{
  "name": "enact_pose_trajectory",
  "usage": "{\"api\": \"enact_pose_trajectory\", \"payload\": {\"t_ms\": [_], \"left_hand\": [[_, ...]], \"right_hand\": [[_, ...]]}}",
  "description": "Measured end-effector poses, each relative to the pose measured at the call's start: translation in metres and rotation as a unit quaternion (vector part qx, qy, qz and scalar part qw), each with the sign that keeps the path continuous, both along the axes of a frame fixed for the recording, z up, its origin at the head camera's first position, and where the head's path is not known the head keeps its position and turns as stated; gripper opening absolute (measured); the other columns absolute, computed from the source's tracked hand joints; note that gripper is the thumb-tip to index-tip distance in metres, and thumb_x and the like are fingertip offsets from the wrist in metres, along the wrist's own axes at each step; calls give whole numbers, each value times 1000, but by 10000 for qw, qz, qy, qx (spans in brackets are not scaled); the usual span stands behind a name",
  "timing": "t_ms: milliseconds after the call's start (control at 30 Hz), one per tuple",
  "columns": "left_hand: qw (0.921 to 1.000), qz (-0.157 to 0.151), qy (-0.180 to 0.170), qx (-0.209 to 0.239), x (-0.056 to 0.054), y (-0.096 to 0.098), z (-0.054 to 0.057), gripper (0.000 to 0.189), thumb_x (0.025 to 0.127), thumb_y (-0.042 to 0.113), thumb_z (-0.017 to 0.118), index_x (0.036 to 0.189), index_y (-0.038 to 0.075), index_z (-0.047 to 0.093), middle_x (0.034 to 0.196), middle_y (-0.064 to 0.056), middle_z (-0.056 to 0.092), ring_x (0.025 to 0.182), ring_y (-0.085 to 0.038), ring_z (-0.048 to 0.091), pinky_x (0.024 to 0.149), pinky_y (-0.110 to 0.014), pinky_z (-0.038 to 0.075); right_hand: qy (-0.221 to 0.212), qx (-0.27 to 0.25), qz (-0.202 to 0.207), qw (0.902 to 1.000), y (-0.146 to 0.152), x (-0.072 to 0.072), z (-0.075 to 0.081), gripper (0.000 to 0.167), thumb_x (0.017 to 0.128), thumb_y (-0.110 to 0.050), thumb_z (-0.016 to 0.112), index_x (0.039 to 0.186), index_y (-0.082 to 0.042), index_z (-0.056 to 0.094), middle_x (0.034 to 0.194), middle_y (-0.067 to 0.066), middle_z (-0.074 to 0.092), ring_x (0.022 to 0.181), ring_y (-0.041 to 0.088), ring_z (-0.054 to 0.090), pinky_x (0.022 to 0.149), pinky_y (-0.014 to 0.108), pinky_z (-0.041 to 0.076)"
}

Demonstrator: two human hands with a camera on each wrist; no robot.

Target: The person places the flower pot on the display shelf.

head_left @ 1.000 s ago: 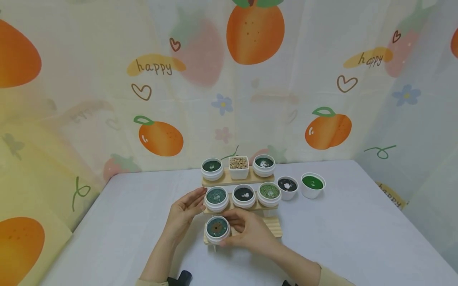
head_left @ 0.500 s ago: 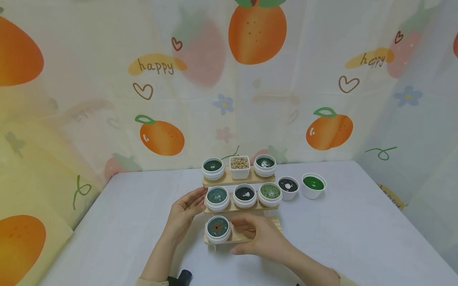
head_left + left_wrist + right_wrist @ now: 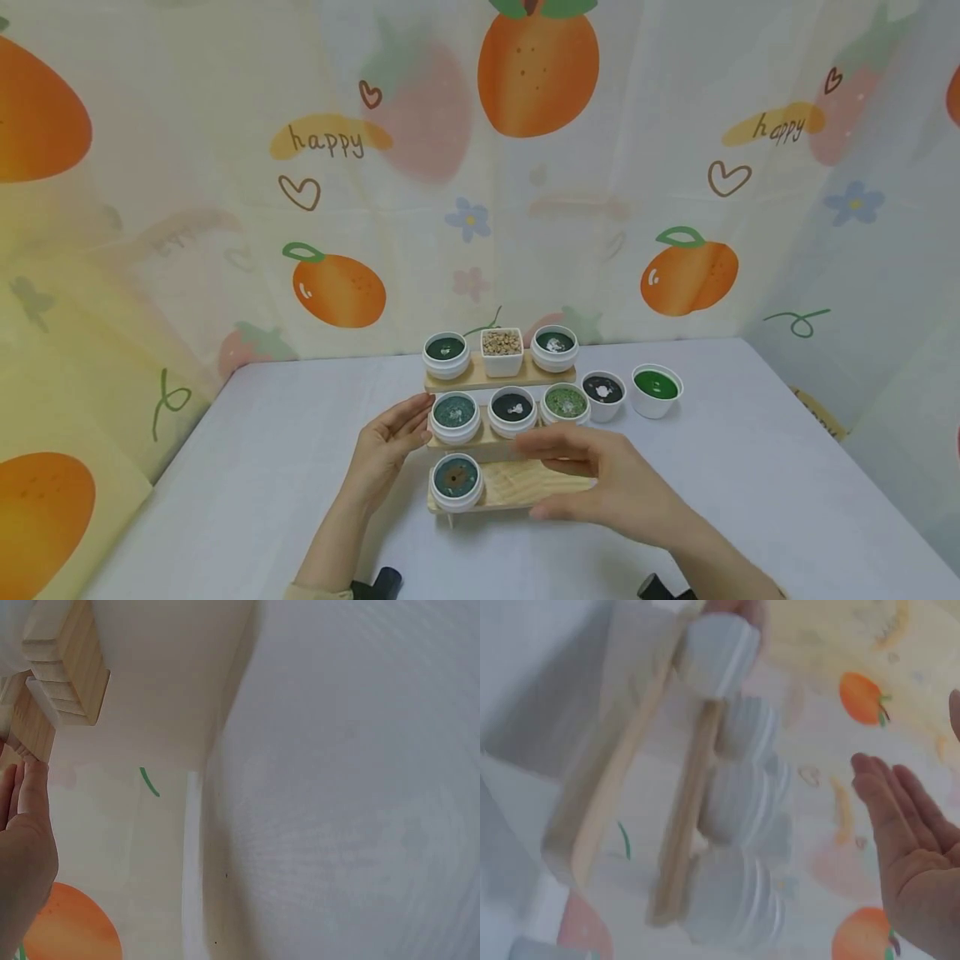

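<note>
A three-tier wooden stand (image 3: 517, 487) carries small white cups. My left hand (image 3: 384, 454) holds its left end at the middle tier, thumb in front and fingers behind, beside a teal-filled cup (image 3: 454, 417). In the left wrist view the fingers (image 3: 31, 791) meet the wood. A teal cup with a brown centre (image 3: 456, 482) sits alone at the lowest tier's left end. My right hand (image 3: 611, 483) hovers over that tier's right end, thumb apart from straight fingers, holding nothing. A dark-filled cup (image 3: 512, 412) and a speckled green cup (image 3: 565, 404) share the middle tier.
The top tier bears two dark green cups, one left (image 3: 446, 357) and one right (image 3: 554, 348), around a square cup of beige grains (image 3: 502, 352). On the white table (image 3: 750, 483), right of the stand, are a dark-filled cup (image 3: 603, 396) and a bright green cup (image 3: 656, 390).
My right hand has let go of the teal cup with the brown centre and moved away to the right, its fingers spreading. The left hand and the stand have stayed put.
</note>
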State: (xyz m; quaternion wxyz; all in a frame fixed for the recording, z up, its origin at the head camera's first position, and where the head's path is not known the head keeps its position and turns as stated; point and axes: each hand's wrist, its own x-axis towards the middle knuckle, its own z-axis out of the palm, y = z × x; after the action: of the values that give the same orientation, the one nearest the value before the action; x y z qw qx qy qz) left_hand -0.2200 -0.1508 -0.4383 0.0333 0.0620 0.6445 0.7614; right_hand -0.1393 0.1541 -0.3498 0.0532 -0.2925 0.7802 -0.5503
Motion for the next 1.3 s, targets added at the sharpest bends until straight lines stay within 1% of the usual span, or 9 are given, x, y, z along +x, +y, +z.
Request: {"api": "enact_pose_trajectory", "payload": {"t_ms": [100,267,433,767,933,1000,1133,1200,1300], "left_hand": [[10000,-4,-5,-10,0,0,0,60,86,-9,63,142,-8,44,124,10,67,114,-1,65,102,-17,54],[10000,39,-33,6,0,1,0,60,86,-9,63,142,-8,44,123,10,67,114,-1,65,102,-17,54],[10000,45,-59,18,1,2,1,60,85,-10,63,142,-8,44,122,10,67,114,-1,65,102,-17,54],[10000,37,-64,17,1,2,2,60,85,-11,61,142,-9,43,122,10,67,114,0,65,102,-17,54],[10000,27,-61,19,1,1,1,60,85,-11,61,143,-9,42,118,15,68,113,0,65,101,-16,54],[10000,23,-61,12,0,1,1,60,85,-11,61,142,-9,43,118,15,68,114,0,65,102,-16,54],[9999,32,-116,-6,0,1,1,60,86,-10,62,143,-8,44,126,8,67,114,0,65,102,-17,54],[9999,37,-124,-4,0,1,2,60,86,-11,62,142,-8,44,126,7,67,114,0,65,102,-17,54],[9999,33,-96,32,0,1,1,60,85,-12,61,142,-9,43,120,13,68,114,0,65,102,-17,54]], "right_hand": [[575,-579,127,9966,17,-6,6,51,80,-5,79,128,-10,62,128,1,68,118,7,65,103,17,53],[1241,-1476,32,9812,47,-23,15,55,76,19,70,128,12,54,128,0,67,119,12,65,105,23,54],[1198,-1742,-644,9753,73,-41,16,57,78,21,67,131,13,50,130,-3,66,122,9,63,105,22,53],[612,-2315,-1751,9550,115,-77,4,48,88,9,65,134,2,54,125,-8,68,117,3,64,100,11,51],[202,-1986,-2212,9546,130,-91,-11,55,88,-2,70,140,-3,50,127,-13,63,117,-6,59,96,4,49],[1,-1661,-2484,9543,135,-96,-19,61,88,-8,72,143,-5,46,134,-9,59,122,-6,55,97,3,47],[-350,-696,-2958,9521,147,-107,-33,75,90,-23,72,153,-10,34,157,7,40,145,14,40,109,12,40],[-521,-279,-3008,9518,152,-112,-39,80,91,-27,71,156,-11,26,163,13,29,152,26,28,116,22,34],[-774,-51,-2905,9537,157,-120,-49,88,91,-26,71,158,-9,18,166,16,20,153,33,20,125,37,24]]}}
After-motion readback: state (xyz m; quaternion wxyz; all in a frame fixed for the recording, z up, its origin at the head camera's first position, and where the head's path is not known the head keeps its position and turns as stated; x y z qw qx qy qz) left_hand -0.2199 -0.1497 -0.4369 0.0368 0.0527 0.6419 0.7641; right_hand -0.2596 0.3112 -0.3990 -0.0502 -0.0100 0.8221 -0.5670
